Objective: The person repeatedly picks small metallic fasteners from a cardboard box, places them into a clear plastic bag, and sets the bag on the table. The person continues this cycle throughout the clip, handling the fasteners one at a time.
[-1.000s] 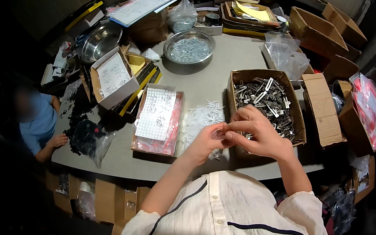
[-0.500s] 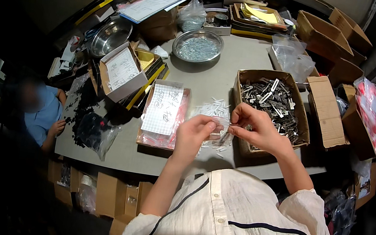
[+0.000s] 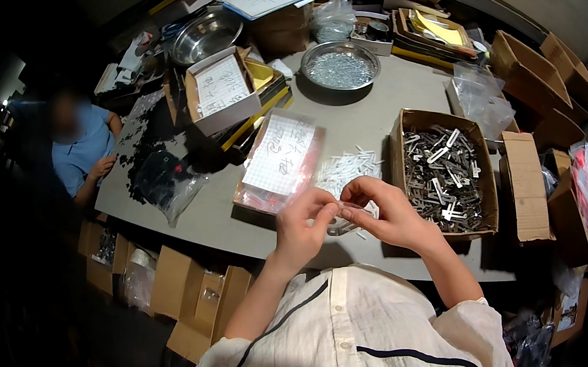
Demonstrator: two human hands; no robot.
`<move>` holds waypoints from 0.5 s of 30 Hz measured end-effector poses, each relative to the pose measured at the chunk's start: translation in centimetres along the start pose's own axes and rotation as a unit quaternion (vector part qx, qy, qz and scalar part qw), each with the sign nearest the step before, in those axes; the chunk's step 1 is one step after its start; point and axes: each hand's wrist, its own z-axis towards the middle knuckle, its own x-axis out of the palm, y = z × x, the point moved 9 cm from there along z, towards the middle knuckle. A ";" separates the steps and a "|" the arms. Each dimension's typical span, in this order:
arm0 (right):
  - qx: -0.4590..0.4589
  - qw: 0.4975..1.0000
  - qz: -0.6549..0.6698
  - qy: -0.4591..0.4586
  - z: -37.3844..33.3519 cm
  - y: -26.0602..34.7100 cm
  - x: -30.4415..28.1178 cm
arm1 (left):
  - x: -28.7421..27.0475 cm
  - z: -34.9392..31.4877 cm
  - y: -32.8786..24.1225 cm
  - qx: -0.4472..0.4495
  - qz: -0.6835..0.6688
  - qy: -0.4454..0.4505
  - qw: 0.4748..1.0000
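Note:
Both my hands meet over the near edge of the table, pinching a small clear plastic bag along its top. My left hand has thumb and fingers closed on one side of it. My right hand grips the other side, its fingertips close to the left thumb. Something greyish shows inside the bag, too small to make out. Just beyond the hands lies a loose heap of small white rod-like pieces. To the right, a cardboard box holds many dark and silvery slotted metal pieces.
Left of the heap lies a box of red-edged plastic bags under a written sheet. A steel bowl of small shiny parts stands farther back. Black pieces and a plastic bag lie at left, near a blue-shirted person. Open cartons crowd the right.
My view has shifted, so the table's things appear farther right. My fingertips have come closer together along the bag's top, and the hands are lower against the heap.

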 end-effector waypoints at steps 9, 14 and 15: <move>0.055 0.993 0.098 -0.047 0.6 -1.0 3.4 | -4.4 -3.9 2.0 -0.050 -0.127 -0.105 0.985; 0.006 0.998 0.036 -0.059 0.9 0.6 4.3 | -5.7 -4.7 1.5 -0.022 -0.086 -0.129 0.988; -0.012 0.997 0.003 -0.071 0.9 1.0 4.0 | -5.9 -4.7 1.3 -0.015 -0.108 -0.136 0.985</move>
